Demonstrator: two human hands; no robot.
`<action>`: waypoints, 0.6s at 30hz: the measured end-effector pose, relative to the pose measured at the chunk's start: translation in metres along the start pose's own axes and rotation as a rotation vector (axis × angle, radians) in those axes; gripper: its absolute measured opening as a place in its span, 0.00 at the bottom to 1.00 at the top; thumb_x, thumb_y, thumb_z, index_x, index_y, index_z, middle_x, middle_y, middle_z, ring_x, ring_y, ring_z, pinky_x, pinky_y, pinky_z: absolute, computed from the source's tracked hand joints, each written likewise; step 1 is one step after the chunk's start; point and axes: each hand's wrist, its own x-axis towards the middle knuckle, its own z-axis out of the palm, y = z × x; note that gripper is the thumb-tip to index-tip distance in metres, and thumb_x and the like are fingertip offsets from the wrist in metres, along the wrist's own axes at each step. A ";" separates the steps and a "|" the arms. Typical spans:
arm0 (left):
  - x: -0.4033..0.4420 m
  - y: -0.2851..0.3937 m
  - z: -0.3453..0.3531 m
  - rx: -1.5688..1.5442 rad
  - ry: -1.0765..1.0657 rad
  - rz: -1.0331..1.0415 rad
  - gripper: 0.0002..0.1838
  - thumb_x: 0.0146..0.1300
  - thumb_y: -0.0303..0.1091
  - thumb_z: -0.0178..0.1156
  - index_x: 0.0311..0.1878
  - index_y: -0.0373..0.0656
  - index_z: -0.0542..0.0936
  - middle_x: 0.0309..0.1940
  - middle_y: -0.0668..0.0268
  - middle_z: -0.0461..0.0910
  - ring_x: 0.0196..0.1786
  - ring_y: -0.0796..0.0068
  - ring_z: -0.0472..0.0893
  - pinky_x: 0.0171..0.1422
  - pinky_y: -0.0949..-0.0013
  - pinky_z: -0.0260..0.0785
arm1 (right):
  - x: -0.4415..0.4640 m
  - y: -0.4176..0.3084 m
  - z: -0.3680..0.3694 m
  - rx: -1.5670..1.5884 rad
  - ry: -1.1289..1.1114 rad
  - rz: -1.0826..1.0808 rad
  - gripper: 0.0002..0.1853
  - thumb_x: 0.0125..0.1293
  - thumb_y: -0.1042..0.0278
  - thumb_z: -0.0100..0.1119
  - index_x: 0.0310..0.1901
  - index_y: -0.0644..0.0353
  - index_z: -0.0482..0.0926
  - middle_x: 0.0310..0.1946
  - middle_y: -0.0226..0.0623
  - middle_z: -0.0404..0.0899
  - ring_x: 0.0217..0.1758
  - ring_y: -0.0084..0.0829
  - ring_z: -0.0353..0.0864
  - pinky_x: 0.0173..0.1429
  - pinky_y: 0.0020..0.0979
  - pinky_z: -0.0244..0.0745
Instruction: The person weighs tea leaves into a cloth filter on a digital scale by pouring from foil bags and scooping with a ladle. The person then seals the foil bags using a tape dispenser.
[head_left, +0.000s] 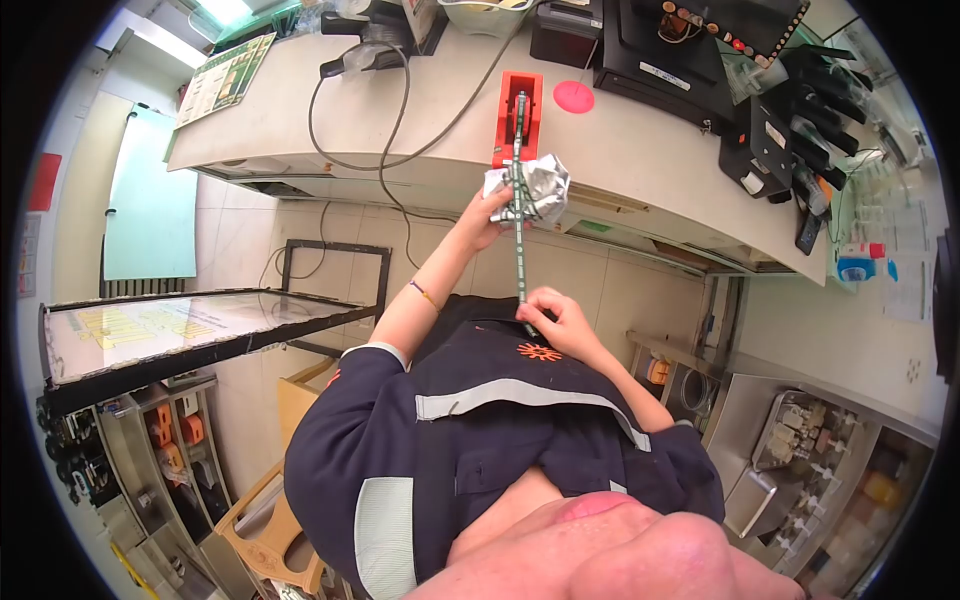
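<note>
A green patterned ribbon (520, 262) runs from a red dispenser (534, 118) on the counter down towards my chest. Beside the dispenser, at the counter's front edge, my left hand (484, 217) is closed on a crumpled silver foil package (543, 190); the ribbon passes over the foil, with some dark strands lying across it. Nearer my body, my right hand (552, 318) pinches the lower part of the ribbon in front of the dark apron (510, 390).
On the white counter (440, 105) are a pink disc (573, 97), a looping grey cable (405, 110), a black cash drawer (662, 70) and a black box (755, 150). A framed board (190, 325) stands left, a wooden chair (270, 535) lower left, and metal shelving right.
</note>
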 end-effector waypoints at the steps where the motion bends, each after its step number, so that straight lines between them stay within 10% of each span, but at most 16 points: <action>1: -0.003 0.004 0.004 0.033 -0.042 0.022 0.22 0.64 0.30 0.60 0.60 0.44 0.68 0.51 0.65 0.77 0.50 0.73 0.79 0.52 0.64 0.78 | -0.003 0.034 -0.004 -0.011 0.038 0.113 0.11 0.67 0.63 0.58 0.32 0.61 0.82 0.34 0.32 0.79 0.38 0.20 0.75 0.45 0.25 0.70; 7: -0.005 -0.007 -0.015 0.263 -0.130 0.092 0.23 0.63 0.25 0.60 0.61 0.43 0.68 0.52 0.67 0.77 0.54 0.77 0.77 0.57 0.67 0.74 | 0.112 0.071 -0.091 -0.756 0.677 -0.154 0.03 0.56 0.57 0.64 0.29 0.42 0.85 0.34 0.23 0.81 0.37 0.29 0.77 0.45 0.41 0.54; 12: -0.013 0.001 -0.010 0.270 -0.112 0.192 0.22 0.62 0.24 0.61 0.59 0.44 0.70 0.51 0.70 0.78 0.53 0.80 0.77 0.57 0.70 0.72 | 0.151 -0.041 -0.110 -1.248 0.320 -1.027 0.09 0.50 0.63 0.68 0.34 0.37 0.85 0.40 0.16 0.79 0.39 0.24 0.75 0.54 0.39 0.50; 18: -0.021 -0.012 -0.027 0.505 -0.069 0.225 0.21 0.61 0.25 0.64 0.57 0.45 0.72 0.48 0.75 0.78 0.51 0.85 0.75 0.57 0.74 0.67 | 0.164 0.028 -0.113 0.077 0.123 -0.083 0.17 0.59 0.57 0.67 0.47 0.56 0.82 0.40 0.25 0.82 0.39 0.20 0.76 0.46 0.30 0.67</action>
